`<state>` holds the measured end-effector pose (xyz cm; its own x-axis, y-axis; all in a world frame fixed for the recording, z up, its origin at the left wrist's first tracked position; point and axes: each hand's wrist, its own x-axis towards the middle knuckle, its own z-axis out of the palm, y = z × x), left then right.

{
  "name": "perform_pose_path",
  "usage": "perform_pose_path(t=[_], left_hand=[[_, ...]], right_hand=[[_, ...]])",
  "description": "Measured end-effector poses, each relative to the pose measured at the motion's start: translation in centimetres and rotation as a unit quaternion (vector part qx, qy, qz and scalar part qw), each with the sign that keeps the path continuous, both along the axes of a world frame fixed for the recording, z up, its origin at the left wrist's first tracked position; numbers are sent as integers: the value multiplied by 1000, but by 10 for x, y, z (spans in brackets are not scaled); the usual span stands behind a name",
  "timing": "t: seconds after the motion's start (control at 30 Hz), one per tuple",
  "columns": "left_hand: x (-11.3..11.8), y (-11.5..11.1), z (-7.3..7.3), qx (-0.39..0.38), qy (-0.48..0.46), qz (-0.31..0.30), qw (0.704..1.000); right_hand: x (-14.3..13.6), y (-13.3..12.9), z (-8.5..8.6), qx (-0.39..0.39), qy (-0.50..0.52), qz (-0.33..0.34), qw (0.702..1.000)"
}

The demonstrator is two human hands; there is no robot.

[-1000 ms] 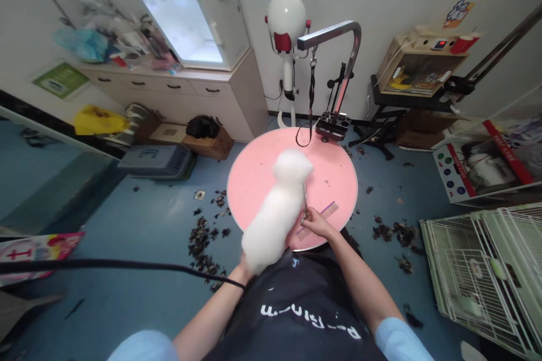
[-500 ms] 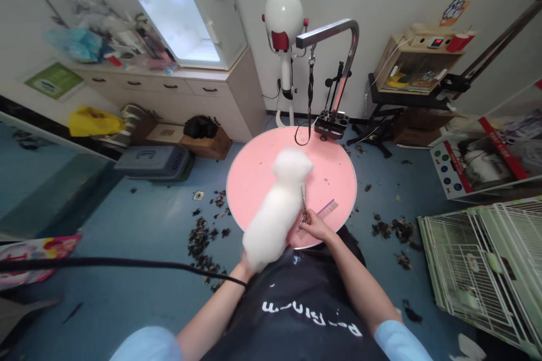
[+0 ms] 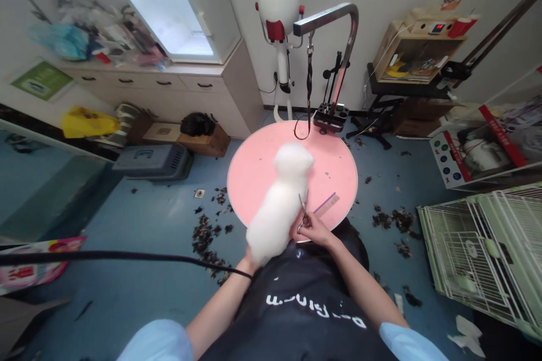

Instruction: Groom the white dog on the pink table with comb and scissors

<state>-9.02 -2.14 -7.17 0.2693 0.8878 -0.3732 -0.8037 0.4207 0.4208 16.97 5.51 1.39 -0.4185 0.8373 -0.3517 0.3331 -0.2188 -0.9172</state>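
Beside the dog, right hand pinches scissors, left hand's grip unclear; a cabinet holds something yellow.

Both forearms extend forward, right hand with curled fingers, left hand mostly hidden.

Spreads out as a round, pink, pale-rimmed table. Carries a fluffy white dog, aslant from the middle to the near edge. Bears a purple-spined comb, lying slanted right of the dog. Shows small dark specks to either side of the dog's head.
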Motion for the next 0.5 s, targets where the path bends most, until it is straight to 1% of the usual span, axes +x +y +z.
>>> perform_pose_path(t=[0.07, 0.13, 0.2, 0.27, 0.37, 0.5], left_hand=[[0, 2, -3, -6, 4, 6, 1000], [-1, 2, -5, -5, 10, -1, 1000], [-3, 1, -8, -3, 17, -3, 1000], [-5, -1, -9, 1, 22, -1, 1000], [-8, -6, -9, 8, 35, 5, 999], [-7, -13, -5, 13, 50, 16, 999]], right_hand=[[-1, -3, 1, 9, -12, -6, 1000], [-2, -6, 2, -1, -16, -13, 1000], [-2, -8, 3, -12, -15, -7, 1000], [-2, -10, 5, -3, -23, 0, 1000], [-2, -10, 7, 19, -43, -10, 999], [-4, -11, 8, 20, -33, -6, 999]])
